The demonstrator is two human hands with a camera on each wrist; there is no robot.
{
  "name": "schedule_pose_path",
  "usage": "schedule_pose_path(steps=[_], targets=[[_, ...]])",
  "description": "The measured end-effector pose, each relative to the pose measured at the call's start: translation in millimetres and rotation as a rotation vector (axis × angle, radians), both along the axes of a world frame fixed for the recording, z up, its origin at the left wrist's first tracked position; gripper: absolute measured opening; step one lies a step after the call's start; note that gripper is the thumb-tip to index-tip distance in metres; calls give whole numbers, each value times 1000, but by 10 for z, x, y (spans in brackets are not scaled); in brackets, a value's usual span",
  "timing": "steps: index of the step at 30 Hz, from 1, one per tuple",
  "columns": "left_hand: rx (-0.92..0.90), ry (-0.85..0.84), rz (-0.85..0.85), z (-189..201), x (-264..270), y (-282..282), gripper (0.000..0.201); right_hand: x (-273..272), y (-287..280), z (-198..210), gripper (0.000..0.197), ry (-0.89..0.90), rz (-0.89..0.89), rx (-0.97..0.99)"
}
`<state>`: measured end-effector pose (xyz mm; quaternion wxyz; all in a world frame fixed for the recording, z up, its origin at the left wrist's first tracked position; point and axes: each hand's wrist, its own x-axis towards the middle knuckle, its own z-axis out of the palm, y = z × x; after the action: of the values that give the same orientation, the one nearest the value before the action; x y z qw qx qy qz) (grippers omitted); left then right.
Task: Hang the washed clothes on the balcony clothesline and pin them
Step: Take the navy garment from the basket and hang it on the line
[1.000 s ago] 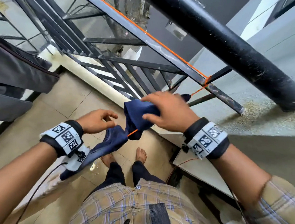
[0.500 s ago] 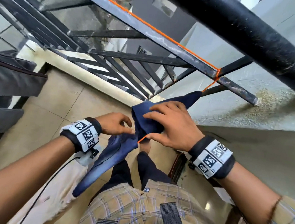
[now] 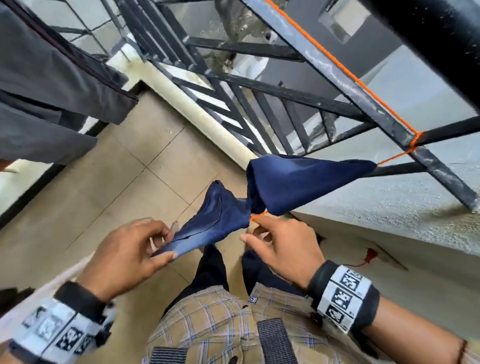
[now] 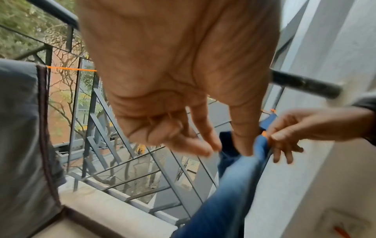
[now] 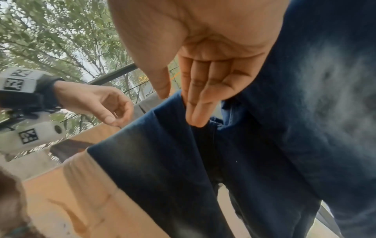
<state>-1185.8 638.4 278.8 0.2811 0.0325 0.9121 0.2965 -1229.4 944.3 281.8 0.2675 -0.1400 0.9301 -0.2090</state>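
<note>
Nearest the viewer, below the clothesline: a plaid shirt (image 3: 221, 332) and two banded wrists. Left hand (image 3: 129, 256), fingers curled together, pinches the lower hanging edge of a navy blue garment (image 3: 221, 217). Right hand (image 3: 282, 248), just right of the garment's bunched middle, lies with fingers nearly straight and thumb beside them; the left wrist view suggests its thumb and forefinger meet at the orange clothesline (image 3: 257, 215), though blur prevents certainty. The garment is draped over this clothesline, one part hanging toward the left hand, the other spread along the line toward the railing. Beyond, the clothesline is knotted to a black metal railing (image 3: 352, 90). Left of the line hangs a grey garment (image 3: 39, 85). A tiled floor (image 3: 103, 188) lies below.
</note>
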Motion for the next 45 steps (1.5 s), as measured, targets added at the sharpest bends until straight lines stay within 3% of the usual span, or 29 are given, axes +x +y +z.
schedule_pose_path(steps=[3,6,8,12,13,16,18,20,24,30,33,35,37,41,45], targets=[[-36,72,203,64,465,157,24,6,77,-93,50,-53,-9,-64],[19,30,467,-11,831,364,20,4,162,-220,29,2,-93,-147],[41,-5,672,-122,1000,532,9,29,157,-239,27,23,-72,-180],[126,-121,1036,-458,1159,733,45,78,83,-246,42,-55,95,-168],[183,-144,1095,-516,1162,766,45,74,70,-261,40,-71,105,-201],[373,-185,1303,-594,1142,869,21,-5,83,-327,27,-66,87,-236],[434,-181,1417,-617,1132,879,28,-58,91,-351,29,-87,118,-225],[421,-158,1417,-637,1115,846,35,-70,93,-340,32,-168,149,-229],[474,-113,1436,-646,1160,781,4,-24,139,-319,23,-281,206,-239],[551,-80,1370,-510,1394,967,23,38,260,-121,18,-353,72,-462],[750,36,1310,-162,1395,1075,17,-61,302,155,27,-393,-51,-536],[887,89,1269,59,1394,1080,18,-138,317,335,24,-410,-76,-531],[930,122,1213,232,1331,1076,26,-236,303,448,20,-369,-75,-464],[822,191,1290,362,1001,1030,16,-525,121,541,43,-237,-20,-270],[757,111,1411,234,678,905,17,-770,-131,575,61,140,131,-34]])
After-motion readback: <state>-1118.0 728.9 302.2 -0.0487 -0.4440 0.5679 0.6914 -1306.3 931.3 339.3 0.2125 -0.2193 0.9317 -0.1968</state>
